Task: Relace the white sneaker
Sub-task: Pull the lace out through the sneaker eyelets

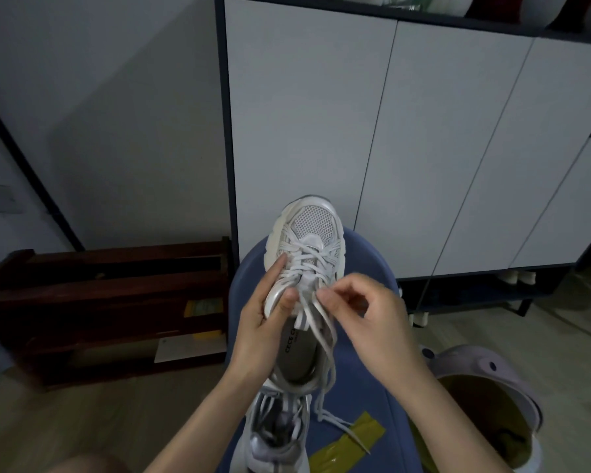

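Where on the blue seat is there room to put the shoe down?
Bare blue seat shows between the loose lace ends and the right forearm, above the yellow tape. The near middle is crowded by the second sneaker; the white sneaker covers the far end.

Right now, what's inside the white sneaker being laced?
Inside the white sneaker a grey insole with dark printed lettering shows, crossed by loose laces. The toe end is hidden under the tongue and lacing.

Dim room: white cabinet (372,131), dark wooden rack (99,302), pale floor (82,421).
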